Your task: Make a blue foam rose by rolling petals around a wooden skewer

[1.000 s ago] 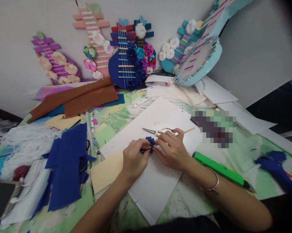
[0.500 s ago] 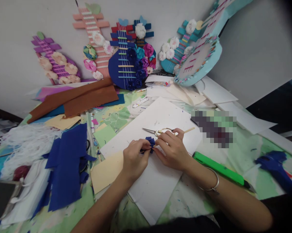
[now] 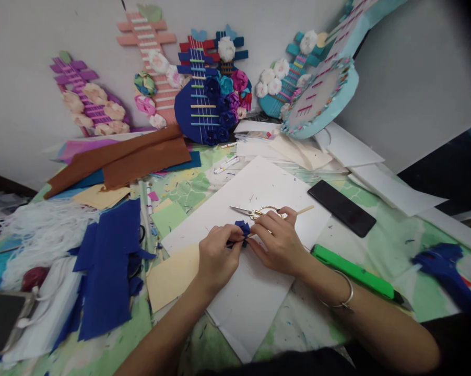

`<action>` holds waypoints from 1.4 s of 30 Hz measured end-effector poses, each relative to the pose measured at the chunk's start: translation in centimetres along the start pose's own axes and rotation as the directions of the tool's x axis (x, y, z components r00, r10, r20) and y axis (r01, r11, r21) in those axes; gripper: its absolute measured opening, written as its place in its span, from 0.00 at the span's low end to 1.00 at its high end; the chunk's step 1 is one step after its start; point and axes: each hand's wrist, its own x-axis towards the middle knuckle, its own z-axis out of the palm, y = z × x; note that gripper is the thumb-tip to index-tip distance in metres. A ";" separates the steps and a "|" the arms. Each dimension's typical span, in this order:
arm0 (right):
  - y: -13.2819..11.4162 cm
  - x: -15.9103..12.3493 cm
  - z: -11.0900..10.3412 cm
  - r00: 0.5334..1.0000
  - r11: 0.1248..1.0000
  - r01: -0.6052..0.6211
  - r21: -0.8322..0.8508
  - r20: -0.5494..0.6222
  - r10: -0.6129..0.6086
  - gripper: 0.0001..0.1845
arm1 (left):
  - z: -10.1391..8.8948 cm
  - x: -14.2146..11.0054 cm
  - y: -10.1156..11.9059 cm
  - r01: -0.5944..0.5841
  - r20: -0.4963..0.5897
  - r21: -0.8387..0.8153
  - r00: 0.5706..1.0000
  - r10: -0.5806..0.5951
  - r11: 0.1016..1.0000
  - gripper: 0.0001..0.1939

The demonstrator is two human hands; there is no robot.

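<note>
Over the white paper sheet [image 3: 255, 303], my left hand [image 3: 219, 256] pinches a small crumpled piece of dark blue crepe paper [image 3: 242, 226] between thumb and fingers. My right hand [image 3: 280, 243] is closed around a thin wooden stick [image 3: 306, 210], whose pale end sticks out past the knuckles. The stick's other end meets the blue paper where the fingertips of both hands come close together; the exact contact is hidden. Just beyond my right fingers lie gold-handled scissors [image 3: 243, 210], flat on the sheet and partly covered by the hand.
A green box cutter [image 3: 353, 271] lies beside my right forearm, with a black phone [image 3: 342, 208] behind it and a blue glue gun [image 3: 441, 261] farther right. Blue crepe sheets [image 3: 106, 266] and white string [image 3: 43, 235] lie left. Decorated paper guitars [image 3: 196, 104] lean on the wall.
</note>
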 end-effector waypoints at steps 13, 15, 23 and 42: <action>-0.1 0.0 0.1 1.000 1.000 0.003 0.015 0.000 -0.003 0.06 | -0.1 0.0 0.1 0.009 0.020 0.000 1.000 -0.009 1.000 0.08; 0.0 0.0 0.1 1.000 1.000 0.002 0.016 -0.004 -0.002 0.06 | -0.1 0.0 0.1 0.013 0.021 -0.005 1.000 -0.013 1.000 0.08; 0.0 0.0 0.2 1.000 1.000 0.005 0.020 -0.010 -0.005 0.06 | 0.0 -0.1 -0.1 0.012 0.016 -0.014 1.000 -0.011 1.000 0.09; 0.0 0.0 0.0 1.000 1.000 0.003 0.013 -0.010 -0.003 0.06 | 0.0 0.0 0.0 0.039 0.034 -0.037 0.999 -0.038 0.999 0.10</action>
